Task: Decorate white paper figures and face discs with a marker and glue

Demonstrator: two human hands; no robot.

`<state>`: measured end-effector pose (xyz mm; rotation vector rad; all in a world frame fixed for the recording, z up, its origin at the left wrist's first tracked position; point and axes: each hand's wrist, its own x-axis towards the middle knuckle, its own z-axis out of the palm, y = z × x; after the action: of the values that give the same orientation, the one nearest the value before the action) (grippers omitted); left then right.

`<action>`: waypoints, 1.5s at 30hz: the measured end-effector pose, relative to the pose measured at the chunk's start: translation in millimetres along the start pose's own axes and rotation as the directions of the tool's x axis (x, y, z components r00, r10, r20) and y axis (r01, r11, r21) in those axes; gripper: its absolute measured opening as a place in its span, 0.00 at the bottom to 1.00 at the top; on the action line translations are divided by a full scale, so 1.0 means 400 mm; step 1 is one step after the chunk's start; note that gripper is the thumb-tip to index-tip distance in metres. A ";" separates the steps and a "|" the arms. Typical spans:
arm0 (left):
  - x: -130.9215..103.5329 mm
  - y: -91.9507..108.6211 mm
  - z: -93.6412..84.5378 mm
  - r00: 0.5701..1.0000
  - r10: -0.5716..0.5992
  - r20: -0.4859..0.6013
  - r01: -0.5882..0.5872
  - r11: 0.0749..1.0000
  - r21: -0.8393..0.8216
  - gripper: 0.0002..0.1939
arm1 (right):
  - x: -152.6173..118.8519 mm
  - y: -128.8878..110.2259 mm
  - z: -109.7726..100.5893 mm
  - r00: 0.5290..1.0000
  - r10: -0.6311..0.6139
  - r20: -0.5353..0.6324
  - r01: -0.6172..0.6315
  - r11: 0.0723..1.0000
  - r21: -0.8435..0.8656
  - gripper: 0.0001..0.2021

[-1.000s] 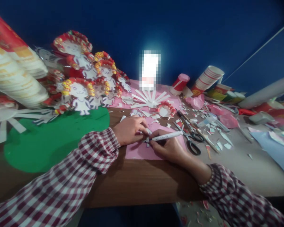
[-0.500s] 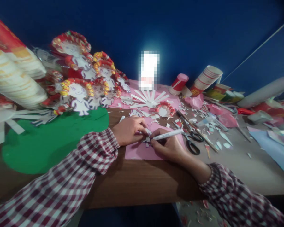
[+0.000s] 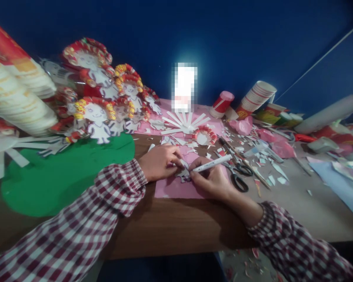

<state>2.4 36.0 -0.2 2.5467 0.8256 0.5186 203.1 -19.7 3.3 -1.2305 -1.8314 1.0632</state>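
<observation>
Through the head camera, the only view I have, I look down on two bare hands at a brown wood-grain desk [image 3: 170, 227]. The right hand [image 3: 210, 180] has its grip closed around a slim white marker pen [image 3: 213, 163], thumb on the near side and fingers curled over the far side. The left hand [image 3: 159, 162] lies palm down with its fingers bent onto a small white paper cutout with a dark drawn outline [image 3: 184, 175]; I can't tell whether they pinch its edge or only press on it.

The relation I watch is pen to paper. The cutout sits just left of the right grip, between the two hands, on a pink paper sheet [image 3: 172, 190]. The pen's long axis slants, its writing end low and left at the cutout's right edge, its back end raised to the right. The fingers hide the tip, so I can't confirm contact. The left fingers cover part of the cutout, so its own long axis is unclear to me. The left hand touches it, which makes that the nearer one; the pen comes in from the opposite side.

Black-handled scissors [image 3: 239, 183] lie just right of the right hand, and a green rounded sheet [image 3: 76, 168] lies left of the left hand.
</observation>
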 end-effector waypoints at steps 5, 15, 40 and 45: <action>0.000 -0.006 0.002 0.999 0.041 -0.022 -0.042 0.999 -0.015 0.13 | -0.001 0.002 0.001 0.998 -0.040 0.046 0.041 0.999 -0.025 0.03; 0.001 -0.011 0.001 1.000 0.023 -0.004 -0.023 0.998 -0.051 0.08 | -0.004 0.018 0.011 0.993 -0.082 0.089 0.087 0.995 -0.053 0.04; 0.001 -0.015 0.003 1.000 0.023 0.002 -0.023 0.999 -0.043 0.08 | -0.002 0.028 0.012 0.991 -0.104 0.087 0.110 0.992 -0.068 0.03; 0.001 -0.015 0.003 1.000 0.025 -0.003 -0.025 0.999 -0.048 0.09 | -0.005 0.032 0.016 0.996 -0.052 0.073 0.055 0.998 -0.035 0.02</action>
<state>0.5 40.2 -4.1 2.5159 0.7738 0.5427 203.2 -20.2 -11.3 -1.1712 -1.9360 1.0604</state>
